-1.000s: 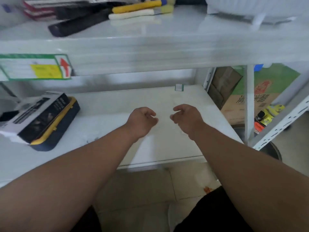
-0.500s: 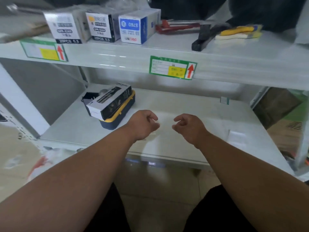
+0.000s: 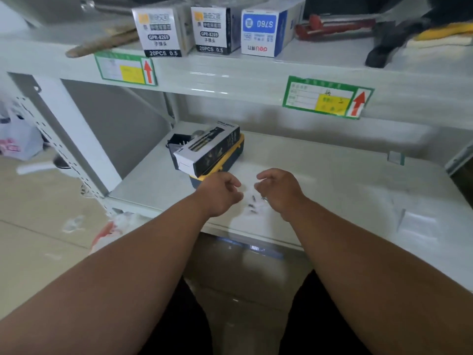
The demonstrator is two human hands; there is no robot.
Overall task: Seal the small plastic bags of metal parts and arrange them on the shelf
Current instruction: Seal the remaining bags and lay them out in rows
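You've got the small clear bag (image 3: 252,201) pinched between left hand (image 3: 220,192) and right hand (image 3: 277,189) over the lower shelf (image 3: 332,180); run your fingertips firmly along the seal, keeping parts low.

The clear bag (image 3: 249,201) between the left hand (image 3: 220,193) and right hand (image 3: 277,192) is motion-blurred; its outline and seal state can't be made out, and the dark parts (image 3: 252,202) inside are too small to identify. Fingertips of both hands are curled out of sight, so contact with the bag can't be confirmed. Far-right tools (image 3: 399,34) on the upper shelf (image 3: 256,73) are cut off by the frame edge.
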